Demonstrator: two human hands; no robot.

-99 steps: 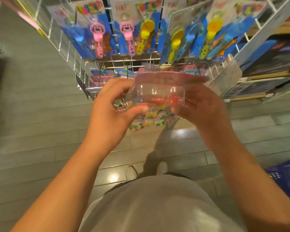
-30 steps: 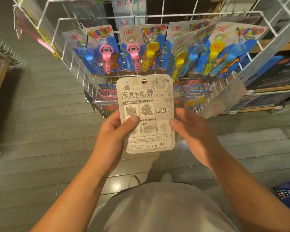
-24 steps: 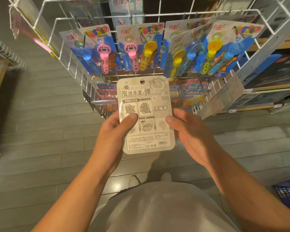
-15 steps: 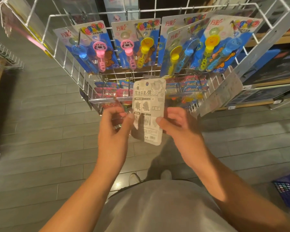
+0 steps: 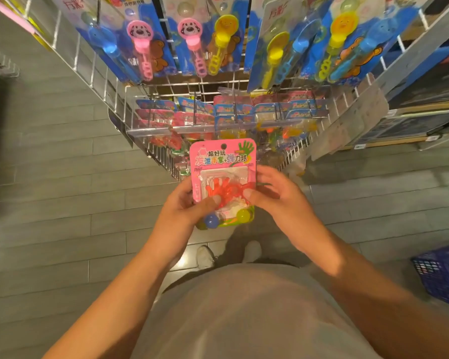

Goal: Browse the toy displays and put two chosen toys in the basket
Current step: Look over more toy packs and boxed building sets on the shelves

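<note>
I see the pink toy pack (image 5: 223,161) upright in front of the wire rack (image 5: 244,126), long axis vertical, printed front facing me. My left hand (image 5: 184,206) and right hand (image 5: 278,195) pinch its side edges, thumbs on the blister.

Single head-worn wide view, looking steeply down, close over hands, display rack (image 5: 218,125) ahead, edges perhaps distorted

You hold a pink toy card (image 5: 223,161) upright between both hands: your left hand (image 5: 186,207) grips its left edge, your right hand (image 5: 275,196) pinches the right. Just beyond your hands hangs the wire rack (image 5: 218,88); a blue basket (image 5: 443,275) sits well right of your right hand.
</note>
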